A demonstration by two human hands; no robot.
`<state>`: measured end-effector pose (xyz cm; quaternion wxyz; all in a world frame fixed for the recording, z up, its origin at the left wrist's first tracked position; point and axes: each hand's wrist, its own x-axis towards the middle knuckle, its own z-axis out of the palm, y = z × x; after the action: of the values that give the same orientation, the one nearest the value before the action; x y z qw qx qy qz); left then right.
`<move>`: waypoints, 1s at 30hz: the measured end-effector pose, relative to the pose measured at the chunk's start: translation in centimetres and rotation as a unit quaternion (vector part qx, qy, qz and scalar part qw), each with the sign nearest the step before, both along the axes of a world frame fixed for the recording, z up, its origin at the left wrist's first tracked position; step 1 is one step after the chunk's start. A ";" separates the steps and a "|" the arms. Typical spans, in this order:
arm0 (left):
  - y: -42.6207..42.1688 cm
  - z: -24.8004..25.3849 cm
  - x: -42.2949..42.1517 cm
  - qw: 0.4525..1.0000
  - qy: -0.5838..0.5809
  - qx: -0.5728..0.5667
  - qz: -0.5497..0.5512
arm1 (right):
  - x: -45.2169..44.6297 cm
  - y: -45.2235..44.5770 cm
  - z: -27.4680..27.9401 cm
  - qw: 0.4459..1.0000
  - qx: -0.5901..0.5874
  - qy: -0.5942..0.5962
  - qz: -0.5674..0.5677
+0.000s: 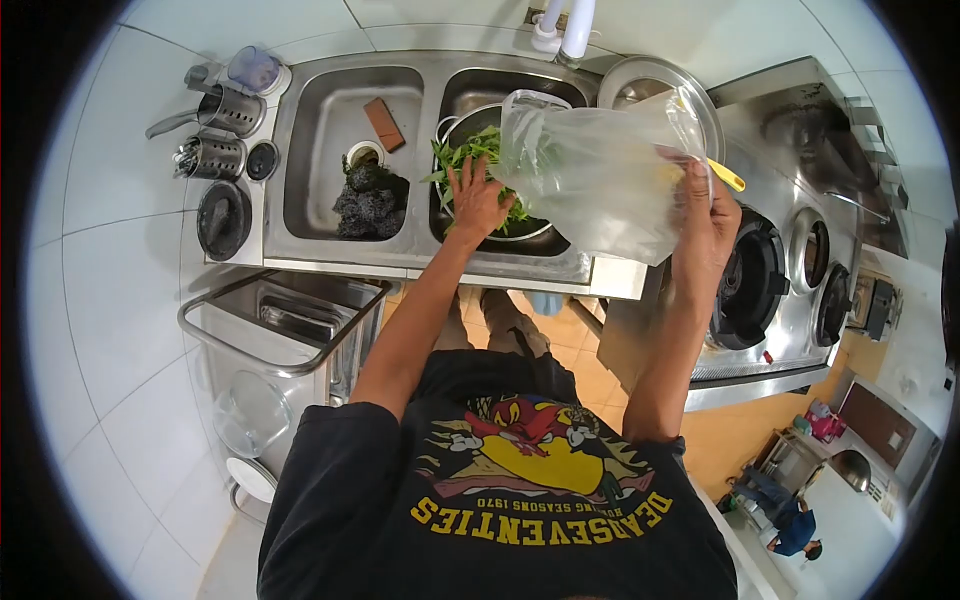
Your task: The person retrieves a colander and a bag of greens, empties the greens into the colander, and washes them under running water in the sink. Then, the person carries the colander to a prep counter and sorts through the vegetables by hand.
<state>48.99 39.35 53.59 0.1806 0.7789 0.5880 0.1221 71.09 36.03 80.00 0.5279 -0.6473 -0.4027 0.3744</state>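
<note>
We stood at the metal sink (345, 255), with the stove (785, 270) to its right. In the sink's right basin sat a metal pot (525, 237), and above that basin hung a clear plastic bag (600, 180), its side gripped by the closed fingers of our right hand (706, 212). Over the same basin, our left hand (479, 207) had its fingers spread, touching the leafy greens (456, 160) in the pot. The sink's left basin held a dark mesh scrubber (370, 208) and, farther back, a small brown block (383, 124).
</note>
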 end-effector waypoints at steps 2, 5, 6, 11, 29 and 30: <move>-0.2 0.2 -0.2 1.000 0.008 0.010 0.004 | 0.1 0.0 -0.1 0.999 0.020 0.026 -0.014; -0.4 1.8 -0.1 0.996 -0.081 0.022 -0.013 | 0.7 0.0 -1.3 0.999 0.017 0.048 -0.019; -0.5 2.5 0.0 0.991 -0.128 0.026 -0.022 | 0.7 0.0 -1.5 0.999 0.005 0.036 -0.021; -1.4 4.3 0.5 0.964 -0.239 -0.111 0.037 | 0.9 0.5 -2.9 0.998 0.012 0.043 -0.048; -0.4 5.4 -0.4 0.798 -0.497 -0.308 0.147 | 3.3 -0.3 -2.0 0.988 0.033 0.056 -0.142; -0.4 6.0 -0.3 0.759 -0.544 -0.323 0.153 | 3.5 -0.2 -2.1 0.988 0.024 0.063 -0.142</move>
<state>48.66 38.93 59.60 0.6896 0.3769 0.5070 0.3541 74.57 35.81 77.87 0.6152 -0.6604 -0.2813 0.3259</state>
